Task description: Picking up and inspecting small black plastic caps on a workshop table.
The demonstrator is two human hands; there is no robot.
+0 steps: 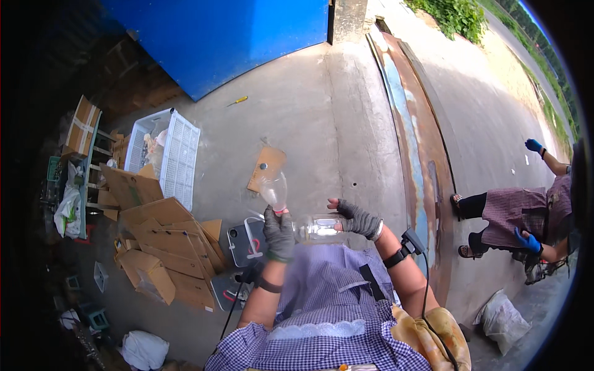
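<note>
My left hand (278, 235), in a grey fingerless glove, is closed on the red neck of a clear plastic funnel-shaped piece (273, 188), whose wide end points away from me. Just beyond my lap lies a clear, shiny plastic bottle (323, 227) on its side, its left end blurred. My right hand (360, 221), gloved alike, is at the bottle's right end. One fingertip rests on the bottle while another finger stretches out above it. The hand's underside is hidden. A checked apron (334, 281) covers my lap.
Flattened cardboard boxes (167, 241) are piled at left beside a white plastic crate (179, 161). A cardboard piece (267, 168) and a yellow-handled screwdriver (237, 101) lie on the floor. Another person (520, 210) with blue gloves is at right, near a white sack (502, 321).
</note>
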